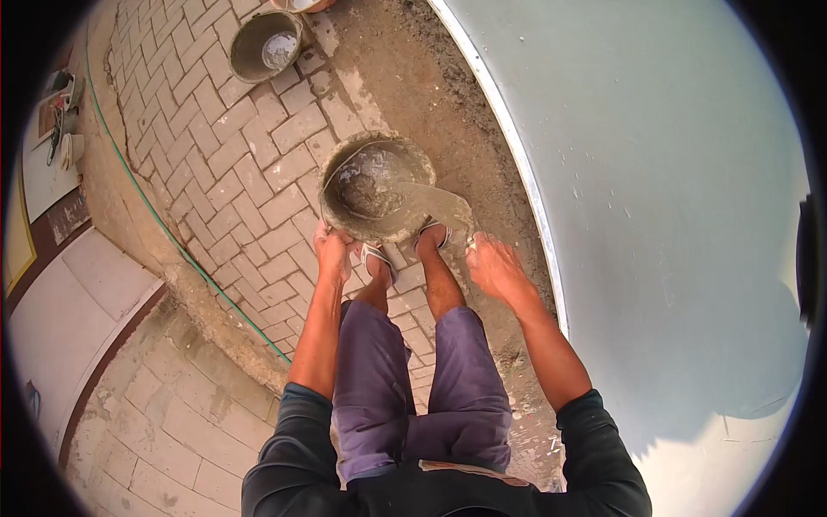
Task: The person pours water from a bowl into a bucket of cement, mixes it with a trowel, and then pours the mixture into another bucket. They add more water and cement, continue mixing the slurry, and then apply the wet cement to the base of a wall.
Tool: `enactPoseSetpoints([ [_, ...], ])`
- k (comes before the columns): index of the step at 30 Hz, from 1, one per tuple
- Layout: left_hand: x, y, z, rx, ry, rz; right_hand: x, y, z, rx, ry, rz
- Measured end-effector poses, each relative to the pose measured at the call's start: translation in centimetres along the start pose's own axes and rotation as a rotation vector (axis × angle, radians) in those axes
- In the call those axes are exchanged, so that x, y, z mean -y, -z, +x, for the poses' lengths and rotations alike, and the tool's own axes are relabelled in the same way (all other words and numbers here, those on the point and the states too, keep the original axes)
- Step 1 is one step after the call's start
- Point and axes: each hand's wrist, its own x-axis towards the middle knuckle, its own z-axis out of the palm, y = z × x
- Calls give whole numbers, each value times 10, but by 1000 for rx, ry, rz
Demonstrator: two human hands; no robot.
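Note:
A mortar-caked bucket (420,159) is in front of me, above my feet, with wet grey mortar (369,181) inside. My left hand (332,252) is closed at the near left edge of the bucket, fingers curled against it. My right hand (494,265) grips the handle of a trowel (444,207). The trowel's mortar-smeared blade reaches left across the bucket's near right rim, its far end over the mortar. My right fingers wrap round the handle and hide most of it.
A second bucket (245,59) with whitish residue stands on the brick paving (198,129); part of an orange container (317,5) shows beside it. A smooth grey wall (655,215) rises on my right, bordered by a dirt strip (431,86). A green hose (164,226) runs along the left.

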Motion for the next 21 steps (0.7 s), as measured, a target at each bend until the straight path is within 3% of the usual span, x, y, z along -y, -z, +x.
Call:
enactPoseSetpoints([
  [2, 2, 12, -60, 30, -5, 75, 1, -28, -11, -29, 29, -78],
  [4, 18, 33, -103, 19, 77, 246, -3, -71, -8, -172, 217, -193],
  [6, 26, 38, -149, 110, 86, 268, -4, -132, -28, -331, 333, -119],
  [7, 35, 43, -165, 117, 91, 228, -5, -151, -47, -235, 294, -142],
  [8, 35, 40, -187, 88, 80, 187, -3, -176, -74, -268, 257, -53],
  [9, 43, 50, -200, 103, 101, 243, -10, -201, -95, -291, 344, -31],
  [10, 54, 58, -217, 94, 99, 257, -10, -213, -116, -176, 297, -55],
  [12, 68, 69, -250, 116, 96, 256, -17, -228, -169, -243, 421, -83],
  [14, 76, 77, -290, 170, 125, 237, -59, -281, -208, -272, 554, -367],
  [16, 92, 92, -324, 219, 133, 229, -80, -293, -243, -358, 586, -568],
  [18, 113, 108, -360, 239, 150, 232, -63, -232, -330, -51, 381, -16],
  [19, 120, 110, -377, 254, 136, 237, -66, -228, -348, -72, 380, -18],
  [21, 147, 119, -423, 263, 111, 221, -78, -232, -403, -187, 170, 8],
])
